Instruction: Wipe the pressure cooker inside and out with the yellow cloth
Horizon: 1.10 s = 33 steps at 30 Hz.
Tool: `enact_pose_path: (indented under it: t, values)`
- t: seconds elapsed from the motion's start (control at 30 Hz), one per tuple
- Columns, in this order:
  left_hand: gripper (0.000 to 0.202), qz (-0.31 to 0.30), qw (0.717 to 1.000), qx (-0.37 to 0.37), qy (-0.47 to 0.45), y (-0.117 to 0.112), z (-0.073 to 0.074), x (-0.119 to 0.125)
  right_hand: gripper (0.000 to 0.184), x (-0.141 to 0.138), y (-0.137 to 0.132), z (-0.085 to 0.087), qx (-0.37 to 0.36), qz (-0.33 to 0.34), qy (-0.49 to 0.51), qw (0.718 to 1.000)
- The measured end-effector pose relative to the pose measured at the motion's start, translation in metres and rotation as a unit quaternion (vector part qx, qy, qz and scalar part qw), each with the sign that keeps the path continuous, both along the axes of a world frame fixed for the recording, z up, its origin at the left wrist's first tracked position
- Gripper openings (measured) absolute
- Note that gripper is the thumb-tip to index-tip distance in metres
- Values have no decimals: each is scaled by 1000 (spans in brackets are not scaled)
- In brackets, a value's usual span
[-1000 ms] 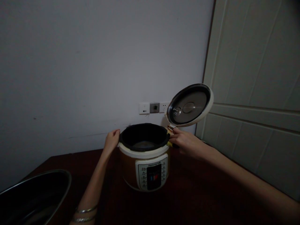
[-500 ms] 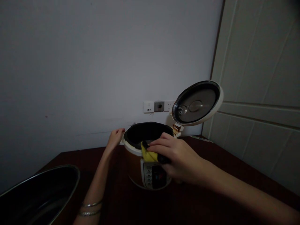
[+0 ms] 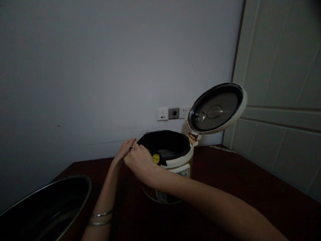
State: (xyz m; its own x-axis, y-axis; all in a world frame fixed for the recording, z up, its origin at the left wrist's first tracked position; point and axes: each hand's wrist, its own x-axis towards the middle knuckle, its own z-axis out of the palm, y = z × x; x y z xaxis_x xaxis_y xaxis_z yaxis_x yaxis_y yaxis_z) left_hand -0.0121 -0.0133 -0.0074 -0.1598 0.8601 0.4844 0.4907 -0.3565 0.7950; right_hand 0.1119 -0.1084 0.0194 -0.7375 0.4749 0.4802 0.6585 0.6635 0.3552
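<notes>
An electric pressure cooker [image 3: 191, 160] with a white rim and a dark inside stands on the dark red table. Its round lid [image 3: 218, 108] is hinged open at the right. At the cooker's left side my left hand [image 3: 122, 151] has its fingers bent against the edge, partly hidden by my other hand. My right hand [image 3: 141, 164] reaches across the front to the left part of the rim, closed on a yellow and black cloth [image 3: 155, 158]. A bit of that cloth sticks out over the rim beside the wrist. My right arm covers much of the control panel [image 3: 184, 171].
A large dark pot [image 3: 87, 187], cut off by the frame, stands at the lower left. Wall sockets [image 3: 173, 113] are set behind the cooker. A pale panelled surface [image 3: 278, 134] rises along the right. The table [image 3: 225, 174] runs back to the wall.
My right hand has moved with the cloth from the front of the rim to its left side, close by my left hand. The view has shifted slightly; my left hand stays at the cooker.
</notes>
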Motion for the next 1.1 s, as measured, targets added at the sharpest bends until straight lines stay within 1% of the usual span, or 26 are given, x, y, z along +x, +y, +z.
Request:
enact_pose_path:
  t: [0.13, 0.27, 0.33, 0.43, 0.53, 0.63, 0.7, 0.83, 0.97, 1.03, 1.1]
  values:
    - [21, -68, 995, -62, -38, 0, 2, 2, 15, 22, -7, -6, 31, 37, -17, 999]
    - [35, -102, 986, -95, -90, 4, -3, -2, 12, 47, -13, -10, 75, 76, 1, 994]
    - [41, -103, 983, -100, -113, 7, -6, -4, 13, 58, -16, -16, 98, 98, 15, 990]
    - [44, -89, 985, -90, -120, 13, -8, -6, 19, 76, -22, -26, 130, 125, 48, 982]
    - [48, -87, 983, -99, -126, 15, -10, -7, 24, 102, -26, -32, 156, 168, 90, 969]
    - [48, -94, 981, -111, -125, 14, -11, -7, 25, 134, -25, -32, 147, 227, 105, 957]
    - [44, -100, 982, -110, -117, 12, -11, -6, 25, 156, -22, -32, 129, 251, 103, 954]
    - [42, -107, 983, -105, -109, 11, -11, -7, 31, 190, -17, -32, 92, 246, 103, 959]
    - [38, -105, 983, -105, -107, 10, -10, -6, 43, 221, -12, -34, 60, 227, 118, 965]
    - [36, -109, 982, -106, -111, 10, -10, -6, 47, 239, -7, -38, 51, 209, 129, 968]
    - [35, -109, 982, -106, -111, 10, -10, -5, 46, 257, -2, -45, 42, 177, 137, 974]
